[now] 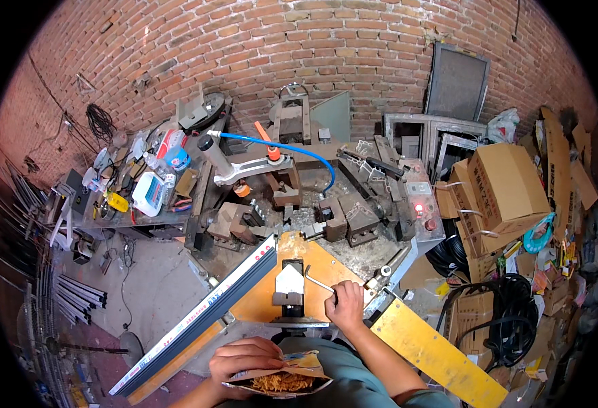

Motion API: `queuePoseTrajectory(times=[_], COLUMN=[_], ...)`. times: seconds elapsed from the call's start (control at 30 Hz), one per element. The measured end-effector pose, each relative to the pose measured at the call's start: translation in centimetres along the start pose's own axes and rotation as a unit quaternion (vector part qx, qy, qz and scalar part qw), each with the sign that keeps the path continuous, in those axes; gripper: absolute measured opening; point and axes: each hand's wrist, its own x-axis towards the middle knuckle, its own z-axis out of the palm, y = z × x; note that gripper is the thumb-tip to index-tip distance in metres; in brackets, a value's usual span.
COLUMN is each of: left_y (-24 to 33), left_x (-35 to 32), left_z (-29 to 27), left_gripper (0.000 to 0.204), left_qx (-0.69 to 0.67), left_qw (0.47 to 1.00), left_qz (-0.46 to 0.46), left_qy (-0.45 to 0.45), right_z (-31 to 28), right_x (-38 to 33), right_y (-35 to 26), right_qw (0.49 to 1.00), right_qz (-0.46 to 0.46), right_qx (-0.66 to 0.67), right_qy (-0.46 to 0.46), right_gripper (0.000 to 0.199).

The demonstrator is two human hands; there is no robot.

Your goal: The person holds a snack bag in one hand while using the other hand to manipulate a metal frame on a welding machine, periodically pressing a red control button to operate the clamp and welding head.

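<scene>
Low at the near edge: our left hand [248, 359] grips an open packet [306, 359] by its left side, fingers bent over the top; the packet sits just in front of our body, its mouth turned toward us.
Packet's filling: we see crinkly, orange-brown food [285, 383] inside the mouth.
Right hand: our right hand [345, 307] is closed in a fist around the near end of a bent metal rod [316, 281]; the rod sticks out past the fist toward the far left and hooks at its tip, above the orange plate [255, 296].
Centre slot: a pale, pointed block [289, 279] lies in the slot of the plate, left of our right hand.
Left wing: a long dark profile [200, 309] with a pale printed edge lies slantwise along it.
Right wing: a yellow beam [438, 350] runs down past our right forearm.
Machine bed: beyond our hands stand grey metal blocks [360, 221], with a blue hose [282, 145] arching over them.
Control box: a red light [419, 207] glows on its top, to the right.
Side bench: a white jug [149, 194] and a yellow bottle [117, 201] stand among clutter.
Right-hand heap: cardboard boxes [506, 183] rise beyond a black coil [517, 306].
Backdrop: we face a brick wall [312, 54].
</scene>
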Motion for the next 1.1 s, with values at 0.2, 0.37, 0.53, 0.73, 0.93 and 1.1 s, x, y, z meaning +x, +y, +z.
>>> queuePoseTrajectory(times=[0.2,0.37,0.53,0.73,0.93,1.1], left_y=[-0.4,-0.3,-0.9,-1.6,-2.4,-2.2], left_x=[-0.2,0.1,-0.3,-1.0,-0.9,0.6], left_z=[-0.6,-0.6,-0.7,-1.4,-1.9,-2.3], left_gripper=[0.037,0.039,0.038,0.035,0.037,0.037], left_qx=[-0.011,-0.053,-0.079,-0.086,-0.085,-0.097], left_qw=[1.0,0.998,0.997,0.996,0.996,0.995], left_qz=[-0.005,-0.01,-0.014,-0.022,0.002,0.012], left_qy=[-0.026,-0.022,-0.006,0.012,0.031,0.022], right_z=[0.1,-1.5,-1.4,-5.5,-10.6,-8.1], right_x=[-0.2,1.3,1.0,2.5,5.0,4.9], right_y=[0.4,-0.3,0.1,-2.2,-4.5,-4.3], right_qw=[1.0,0.991,0.993,0.979,0.88,0.882], right_qz=[-0.009,0.028,0.055,0.112,0.208,0.233], right_qx=[0.008,-0.029,0.029,0.117,0.411,0.369], right_qy=[-0.012,-0.131,-0.103,-0.125,-0.118,-0.176], right_gripper=[0.025,0.026,0.021,0.014,0.027,0.024])
